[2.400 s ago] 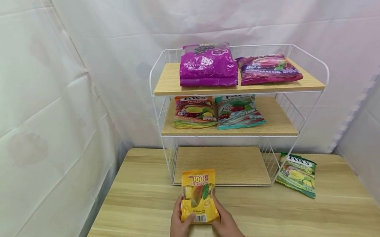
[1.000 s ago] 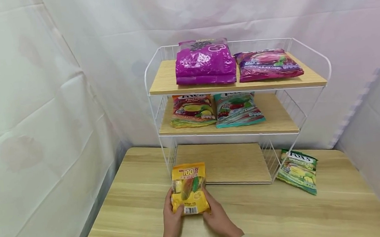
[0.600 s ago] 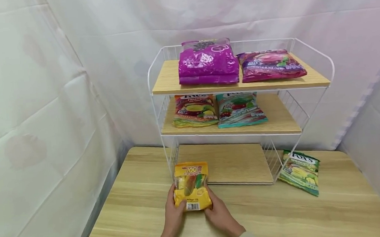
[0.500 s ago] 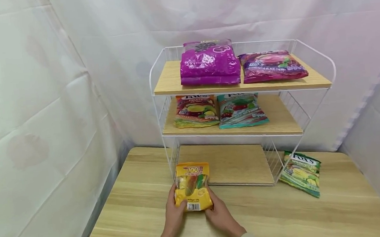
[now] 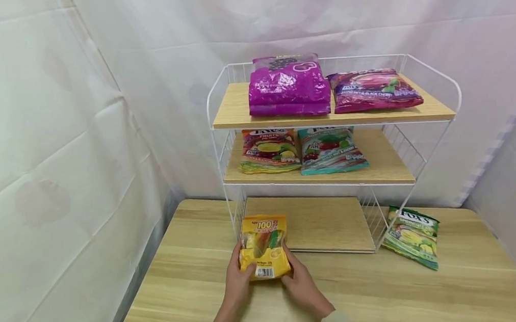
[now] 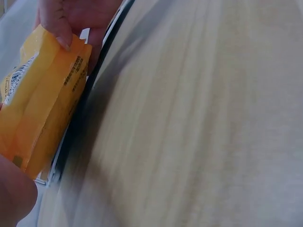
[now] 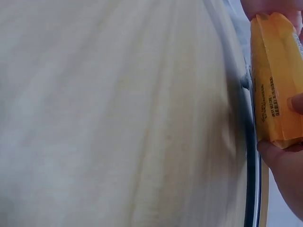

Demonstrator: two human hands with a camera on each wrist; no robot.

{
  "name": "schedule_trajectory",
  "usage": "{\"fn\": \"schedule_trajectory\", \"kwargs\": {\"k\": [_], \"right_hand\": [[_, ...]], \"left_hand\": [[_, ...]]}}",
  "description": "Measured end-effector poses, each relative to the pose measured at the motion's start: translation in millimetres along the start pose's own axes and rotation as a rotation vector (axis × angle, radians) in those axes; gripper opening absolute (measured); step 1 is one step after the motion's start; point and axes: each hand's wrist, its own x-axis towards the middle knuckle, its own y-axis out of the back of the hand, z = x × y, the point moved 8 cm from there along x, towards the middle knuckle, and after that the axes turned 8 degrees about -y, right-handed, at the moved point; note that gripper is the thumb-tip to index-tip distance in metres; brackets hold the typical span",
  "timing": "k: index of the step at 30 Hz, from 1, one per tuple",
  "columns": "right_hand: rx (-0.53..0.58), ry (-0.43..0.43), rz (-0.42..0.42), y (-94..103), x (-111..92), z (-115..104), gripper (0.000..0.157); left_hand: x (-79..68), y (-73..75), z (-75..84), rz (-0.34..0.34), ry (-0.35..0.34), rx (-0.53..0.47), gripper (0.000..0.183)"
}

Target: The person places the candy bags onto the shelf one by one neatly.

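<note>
A yellow candy bag (image 5: 264,247) printed with "100" and a mango picture is held between both hands in the head view. My left hand (image 5: 241,280) grips its left side, the thumb over the lower front. On the lower right, my right hand (image 5: 300,283) grips the other side. The bag's top overlaps the left front of the rack's bottom shelf (image 5: 323,222). Seen from the left wrist, the orange underside of the bag (image 6: 42,104) is close over the wooden surface. In the right wrist view the bag (image 7: 277,80) stands at the right edge, fingers at both ends.
The white wire rack (image 5: 319,178) has three wooden shelves. A purple bag (image 5: 288,86) and a berry candy bag (image 5: 373,89) lie on top. A red fruit bag (image 5: 269,151) and a teal bag (image 5: 332,149) sit mid-shelf. A green bag (image 5: 412,237) lies right of the rack.
Both hands have carried the yellow candy bag forward from the table toward the bottom shelf's left front. The grip looks the same, and the view has shifted slightly. The other bags keep their places.
</note>
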Motion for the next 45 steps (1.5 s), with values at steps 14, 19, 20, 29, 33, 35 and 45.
{"fn": "schedule_trajectory", "kwargs": {"k": [14, 19, 20, 29, 33, 35, 45], "right_hand": [[0.101, -0.025, 0.032, -3.1, 13.6, 3.5, 0.088], [0.118, -0.023, 0.035, 3.8, 11.5, -10.2, 0.082], [0.12, -0.027, 0.034, 5.0, 10.2, -14.1, 0.082], [0.123, -0.067, 0.026, 5.0, 8.9, -24.4, 0.081], [0.133, -0.069, 0.024, 3.5, 15.5, -16.0, 0.082], [0.129, -0.065, 0.035, 2.4, 21.2, -5.4, 0.084], [0.126, -0.038, 0.098, 2.5, 34.2, 12.9, 0.088]], "left_hand": [[15.0, 1.3, 1.7, -0.012, -0.022, 0.1, 0.077], [14.7, -3.6, 26.0, -0.034, -0.036, 0.091, 0.075], [14.3, -4.2, 31.5, -0.039, -0.038, 0.094, 0.075], [18.5, -3.9, 42.9, -0.046, -0.038, 0.12, 0.072], [24.2, -1.6, 29.4, -0.031, -0.05, 0.097, 0.073], [28.1, -0.7, 17.3, -0.025, -0.059, 0.107, 0.074], [36.5, -3.1, 3.9, -0.035, -0.134, 0.199, 0.076]]}}
